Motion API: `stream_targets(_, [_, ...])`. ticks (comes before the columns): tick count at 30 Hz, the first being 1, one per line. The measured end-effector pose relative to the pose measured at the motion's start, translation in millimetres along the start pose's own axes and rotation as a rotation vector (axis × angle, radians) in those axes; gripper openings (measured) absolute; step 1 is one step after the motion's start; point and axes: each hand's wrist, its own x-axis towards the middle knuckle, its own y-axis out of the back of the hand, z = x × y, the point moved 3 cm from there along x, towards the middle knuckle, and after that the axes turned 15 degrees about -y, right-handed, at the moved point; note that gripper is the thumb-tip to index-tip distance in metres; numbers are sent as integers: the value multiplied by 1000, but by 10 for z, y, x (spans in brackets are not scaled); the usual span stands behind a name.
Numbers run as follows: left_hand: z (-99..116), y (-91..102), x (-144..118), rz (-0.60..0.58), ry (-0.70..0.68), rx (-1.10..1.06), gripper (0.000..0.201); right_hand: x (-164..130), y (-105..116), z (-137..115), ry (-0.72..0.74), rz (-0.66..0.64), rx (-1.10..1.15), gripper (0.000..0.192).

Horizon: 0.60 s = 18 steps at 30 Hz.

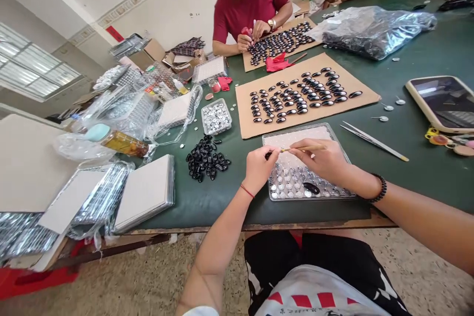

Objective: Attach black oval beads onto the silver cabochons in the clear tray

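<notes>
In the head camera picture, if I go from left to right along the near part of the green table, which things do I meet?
Stack of white cards → heap of black oval beads → left hand → right hand holding a thin stick over the clear tray → tweezers → phone.

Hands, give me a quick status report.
Left hand pinching a small dark piece. Right hand holding a thin stick over the clear tray. One black oval lies on the tray; nothing blocking.
</notes>
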Motion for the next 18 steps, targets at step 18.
stream_targets(18, [-243, 32, 15, 176, 386, -787, 29, -9, 146, 94, -228, 165, 254, 19])
